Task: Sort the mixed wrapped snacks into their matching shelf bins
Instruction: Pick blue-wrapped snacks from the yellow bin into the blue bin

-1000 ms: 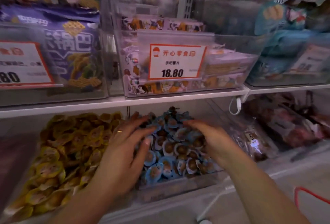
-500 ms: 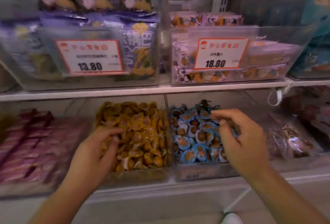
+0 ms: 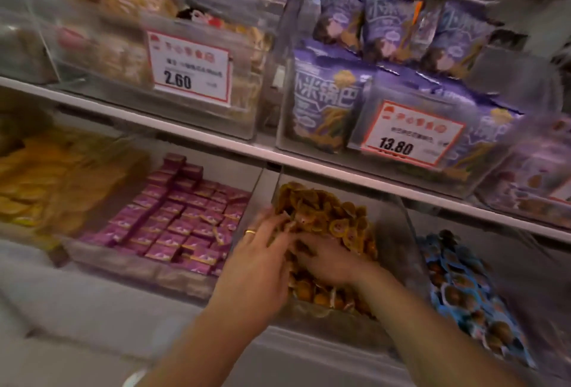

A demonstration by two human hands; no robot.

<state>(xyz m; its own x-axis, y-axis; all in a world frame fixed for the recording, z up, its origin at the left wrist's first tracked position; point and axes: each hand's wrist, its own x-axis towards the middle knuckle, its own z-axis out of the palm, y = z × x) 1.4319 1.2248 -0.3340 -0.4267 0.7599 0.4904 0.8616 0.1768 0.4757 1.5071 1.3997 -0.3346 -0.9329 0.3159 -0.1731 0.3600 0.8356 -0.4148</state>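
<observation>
I'm looking at a clear plastic bin (image 3: 398, 232) on the lower shelf, heaped with small round snacks in crinkly golden-yellow wrappers (image 3: 336, 216), glossy and disc-shaped, piled loose. Both hands are in that heap. The left hand (image 3: 262, 260), a thin gold ring (image 3: 250, 232) on one finger, comes in over the bin's left wall with its fingers bent down into the pile; the frame is too smeared for me to tell whether they pinch a wrapper or just press on the heap. The right hand (image 3: 327, 260) lies lower, palm down on the snacks, fingers reaching left so the tips meet the left hand's; its grip I cannot make out either. Just left of this bin sits another clear bin of flat, square magenta-wrapped pieces (image 3: 182, 220) laid in tidy rows. To the right, a bin holds round snacks in shiny blue wrappers (image 3: 463, 287) with brown centres. On the white shelf board (image 3: 216, 136) above stand puffy purple foil bags (image 3: 327, 102) behind a white price card with a red border reading 13.80 (image 3: 411, 133), and a second card reading 2.60 (image 3: 188, 68) fronts a clear box of blurred tan packets.
</observation>
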